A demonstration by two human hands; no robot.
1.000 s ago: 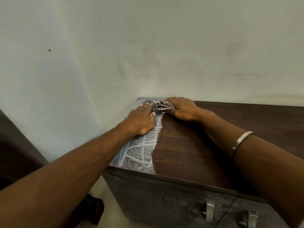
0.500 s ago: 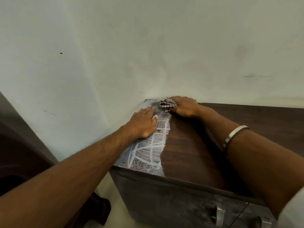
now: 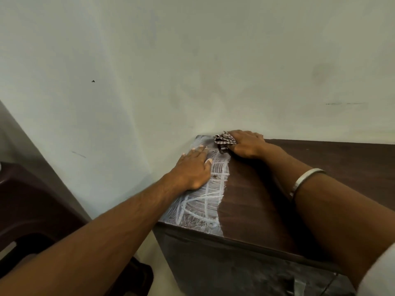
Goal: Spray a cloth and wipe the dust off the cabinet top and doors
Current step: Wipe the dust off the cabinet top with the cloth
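Right grip (image 3: 245, 144) bunches the cloth (image 3: 224, 139) under curled fingers at the cabinet top's (image 3: 267, 189) back left corner, against the wall. Left grip (image 3: 192, 169) lies spread flat on the dusty strip (image 3: 198, 206). Best to press firmly and drag the cloth forward through that strip, lifting the left hand clear first.

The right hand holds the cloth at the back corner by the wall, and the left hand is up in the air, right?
Not quite. In the head view the left hand rests flat on the dusty cabinet top. The right hand does hold the cloth by the wall.
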